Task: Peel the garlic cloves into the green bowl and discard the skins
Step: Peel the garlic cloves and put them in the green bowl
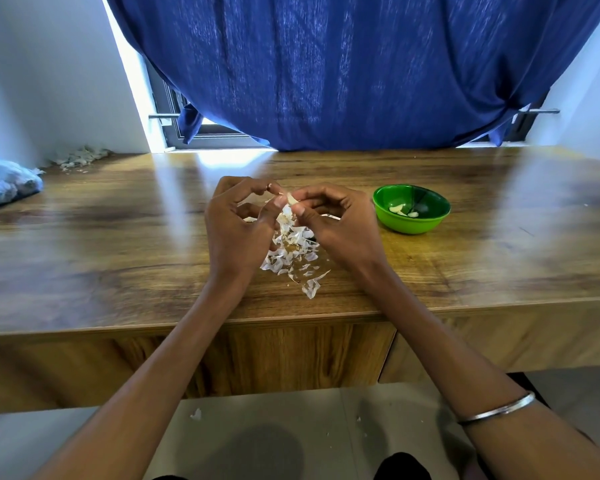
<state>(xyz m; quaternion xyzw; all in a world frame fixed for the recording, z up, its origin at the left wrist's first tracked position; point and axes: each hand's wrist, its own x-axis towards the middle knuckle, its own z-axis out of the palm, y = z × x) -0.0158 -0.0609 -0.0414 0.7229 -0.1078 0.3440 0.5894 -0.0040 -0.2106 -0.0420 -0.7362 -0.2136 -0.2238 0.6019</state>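
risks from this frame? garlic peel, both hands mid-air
1. The garlic clove, pinched between left hand and right hand above the skin pile, could drop into it.
2. Skins lie near the table edge; some already on the floor.
3. The green bowl sits beside the right hand; a careless reach could knock it.

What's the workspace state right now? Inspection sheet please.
Surface: glossy wooden table.
Job's things: garlic clove pinched between both hands; green bowl holds peeled cloves.
Clutter: skins pile under the hands; scraps on floor; plastic bag and a second skin heap far left.
Grippers: left hand and right hand, fingers curled on the clove.
Cables: nothing seen.
Surroundings: blue curtain over window.
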